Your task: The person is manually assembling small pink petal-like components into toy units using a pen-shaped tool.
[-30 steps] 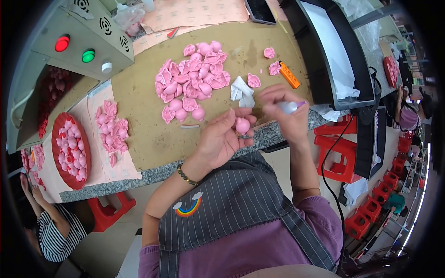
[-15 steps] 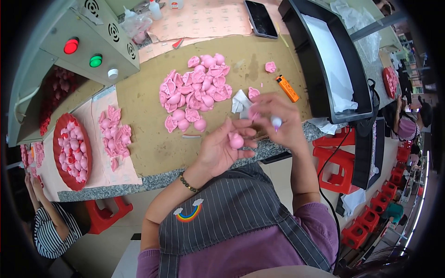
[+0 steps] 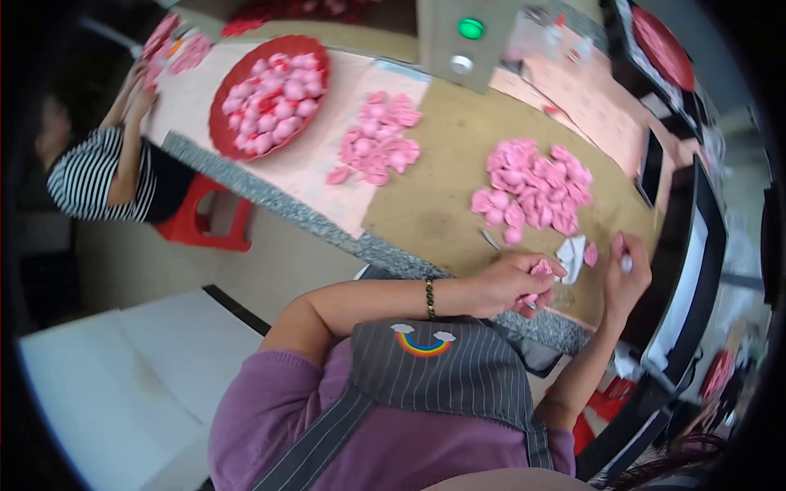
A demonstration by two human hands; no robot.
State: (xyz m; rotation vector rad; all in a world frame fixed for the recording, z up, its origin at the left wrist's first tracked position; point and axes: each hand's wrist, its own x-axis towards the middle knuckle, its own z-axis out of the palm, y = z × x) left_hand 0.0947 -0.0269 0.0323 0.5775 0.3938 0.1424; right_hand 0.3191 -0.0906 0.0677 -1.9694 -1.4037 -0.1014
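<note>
My left hand (image 3: 512,286) is closed around a small pink moulded piece (image 3: 540,268), its fingers curled over the mat's near edge. Beside it, my right hand (image 3: 629,282) is closed on a small whitish tube-like thing (image 3: 626,263), mostly hidden by the fingers. Between the hands lie a crumpled white cloth (image 3: 571,258) and a single pink piece (image 3: 591,254). Just beyond is a pile of pink moulded pieces (image 3: 540,188), some round and some like shells. A thin grey strip (image 3: 490,239) rests left of the cloth.
Further left are another pink heap (image 3: 377,135) and a red basin (image 3: 214,123) of pink balls. A co-worker in stripes (image 3: 102,176) sits there near a red stool (image 3: 209,217). A machine with a green button (image 3: 471,29) stands behind; a black tray (image 3: 711,217) and phone (image 3: 651,168) are right.
The view has swung left, bringing the basin and co-worker further in. My left fingers have curled closed around the pink piece. My right hand has drawn apart from the left.
</note>
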